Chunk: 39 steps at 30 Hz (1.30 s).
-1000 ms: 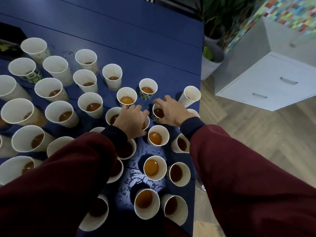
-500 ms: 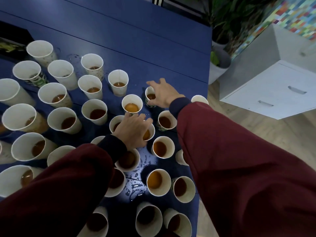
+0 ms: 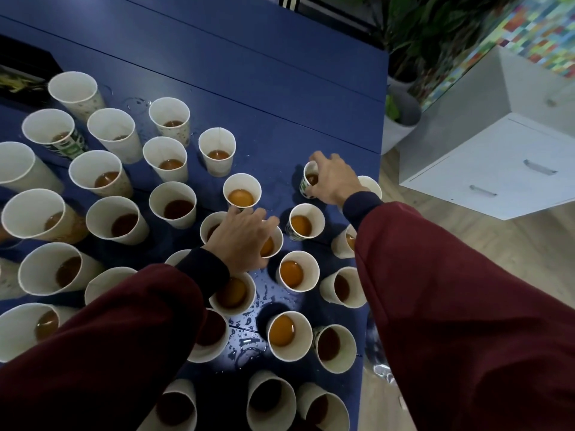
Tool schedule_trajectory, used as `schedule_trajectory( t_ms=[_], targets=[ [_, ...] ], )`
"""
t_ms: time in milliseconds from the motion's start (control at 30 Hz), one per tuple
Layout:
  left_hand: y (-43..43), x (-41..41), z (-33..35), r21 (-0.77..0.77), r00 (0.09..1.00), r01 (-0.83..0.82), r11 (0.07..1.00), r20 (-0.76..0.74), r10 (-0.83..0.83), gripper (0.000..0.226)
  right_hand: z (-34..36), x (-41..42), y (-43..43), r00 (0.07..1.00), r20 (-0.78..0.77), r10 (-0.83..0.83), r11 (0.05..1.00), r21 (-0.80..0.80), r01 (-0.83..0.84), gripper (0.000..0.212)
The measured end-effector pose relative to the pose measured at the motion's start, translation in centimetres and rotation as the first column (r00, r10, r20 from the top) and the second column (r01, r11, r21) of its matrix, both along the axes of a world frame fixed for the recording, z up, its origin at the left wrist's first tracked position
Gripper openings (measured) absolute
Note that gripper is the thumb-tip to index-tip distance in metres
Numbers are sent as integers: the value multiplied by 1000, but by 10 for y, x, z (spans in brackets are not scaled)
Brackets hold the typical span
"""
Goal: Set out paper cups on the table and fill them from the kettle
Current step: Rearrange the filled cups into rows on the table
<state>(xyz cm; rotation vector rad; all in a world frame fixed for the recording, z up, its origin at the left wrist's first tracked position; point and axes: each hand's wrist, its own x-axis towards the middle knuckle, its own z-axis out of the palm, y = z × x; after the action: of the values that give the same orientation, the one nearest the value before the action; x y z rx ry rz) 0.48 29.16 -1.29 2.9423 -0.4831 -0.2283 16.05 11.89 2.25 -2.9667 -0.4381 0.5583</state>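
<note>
- Many paper cups (image 3: 173, 204) stand upright and close together on the blue counter (image 3: 249, 73), covering its left and near parts; most hold brown liquid at low or middling levels.
- Two hands are in view, well apart, each with a dark cuff and a maroon sleeve.
- Right hand (image 3: 333, 181): at the far right edge of the cluster, fingers and thumb wrapped round a green-printed cup (image 3: 308, 177) that holds brown liquid. Whether this cup stands on the counter or is lifted off it cannot be told.
- Left hand (image 3: 239, 241): palm down in the middle of the cluster, fingers and thumb curled over the rim of a centre cup (image 3: 273, 244), which is mostly hidden beneath it.
- Spilled drops (image 3: 245, 331): scattered on the counter between the near cups.
- White drawer cabinet (image 3: 497, 169): on the wooden floor to the right of the counter.
- Potted plant (image 3: 401, 119): between the counter's far right corner and the cabinet.
</note>
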Motion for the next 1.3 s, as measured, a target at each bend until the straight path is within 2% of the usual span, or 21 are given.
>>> schedule_trajectory(
  t_ms=[267,500,567,633,700,800,900,1000,1167,1300],
  targets=[
    [1,-2,0,7,1000,-7,1000,12,7,70,-7,-5,0,999,-30,-13,1000,19,14,64],
    [0,-4,2,26,1000,-16,1000,21,15,72,7,-12,-1,998,-32,-55,997,47,57,84],
    [-1,-5,4,34,999,-18,999,31,17,70,15,-27,-4,996,58,-74,992,107,67,76],
    [-2,-7,5,51,999,-23,998,40,21,70,20,-52,-9,978,185,-93,979,194,56,59],
    [-3,-8,5,79,999,-28,997,45,25,71,20,-81,-16,969,234,-80,975,218,28,48],
    [-4,-9,4,97,998,-42,994,48,37,70,8,-110,-23,992,112,-54,989,142,38,65],
    [-7,-9,4,90,997,-49,995,56,44,66,-3,-114,-22,996,17,-84,988,132,81,84],
    [-8,-9,7,90,997,-52,995,57,46,66,-4,-111,-17,997,-52,-61,984,162,68,81],
    [-7,-10,7,111,997,-54,992,54,48,71,-4,-108,-13,999,-38,-31,993,115,35,71],
    [-7,-10,5,113,997,-65,991,48,60,73,-2,-113,-14,998,-41,-44,995,88,47,73]
  ],
)
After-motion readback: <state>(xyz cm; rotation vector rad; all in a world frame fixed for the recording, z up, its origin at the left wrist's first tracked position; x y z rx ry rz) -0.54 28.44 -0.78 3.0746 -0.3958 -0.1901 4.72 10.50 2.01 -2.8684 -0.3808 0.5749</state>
